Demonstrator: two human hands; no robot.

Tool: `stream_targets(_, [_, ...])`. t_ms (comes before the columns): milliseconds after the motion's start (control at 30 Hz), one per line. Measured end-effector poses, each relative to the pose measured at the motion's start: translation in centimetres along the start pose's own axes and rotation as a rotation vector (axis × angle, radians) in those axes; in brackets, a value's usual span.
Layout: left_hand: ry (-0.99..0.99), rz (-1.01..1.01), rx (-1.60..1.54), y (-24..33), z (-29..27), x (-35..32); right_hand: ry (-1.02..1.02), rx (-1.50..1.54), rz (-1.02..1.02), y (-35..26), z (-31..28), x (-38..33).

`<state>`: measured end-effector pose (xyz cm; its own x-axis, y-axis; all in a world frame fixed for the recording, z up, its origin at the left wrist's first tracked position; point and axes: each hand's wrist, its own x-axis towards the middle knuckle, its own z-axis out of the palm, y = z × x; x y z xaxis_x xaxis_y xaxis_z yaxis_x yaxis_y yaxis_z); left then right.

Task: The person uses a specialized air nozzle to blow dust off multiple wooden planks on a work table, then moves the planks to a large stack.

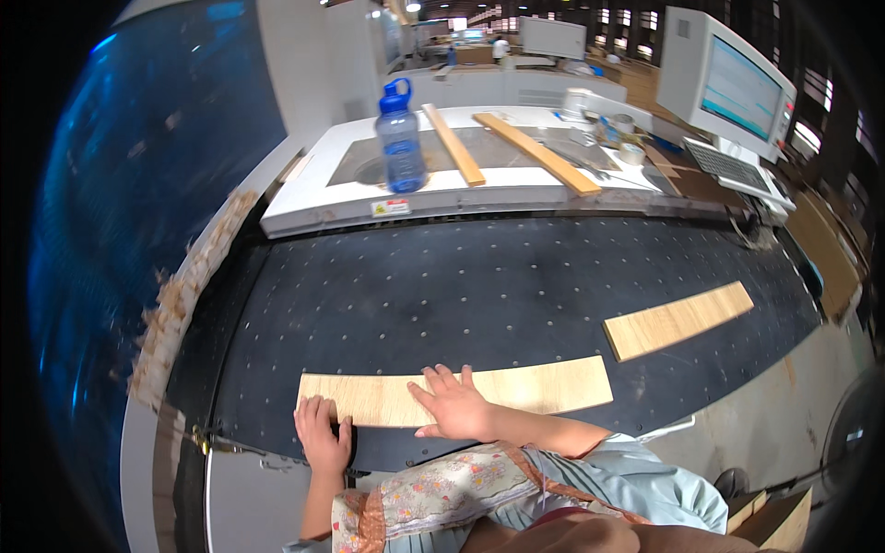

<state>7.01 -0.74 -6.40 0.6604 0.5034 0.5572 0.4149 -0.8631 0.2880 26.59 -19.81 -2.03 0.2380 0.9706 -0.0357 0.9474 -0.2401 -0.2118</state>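
Observation:
A long pale wooden board [544, 385] lies flat on the black perforated machine bed [479, 286], near its front edge. My left hand [323, 435] rests at the board's left end, fingers on its near edge. My right hand [452, 405] lies flat on top of the board near its middle, fingers spread. A second, shorter wooden board [678, 320] lies on the bed to the right, apart from both hands.
Behind the bed is a white machine top [313, 198] with a blue water bottle [400, 138], two wooden strips [535, 152] and tape rolls [631, 152]. A monitor [728, 88] and keyboard [728, 168] stand at the right. Wood scraps [175, 304] line the left edge.

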Motion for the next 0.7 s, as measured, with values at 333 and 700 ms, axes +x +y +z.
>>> stream_targets(333, [-0.053,0.039,-0.008,-0.3,-0.4,-0.1,0.078,0.065,-0.014,-0.1,0.7,-0.1])
stream_targets(700, [-0.07,0.022,-0.059,-0.6,0.0,-0.2,0.113,0.06,-0.017,0.0,1.1,-0.2])
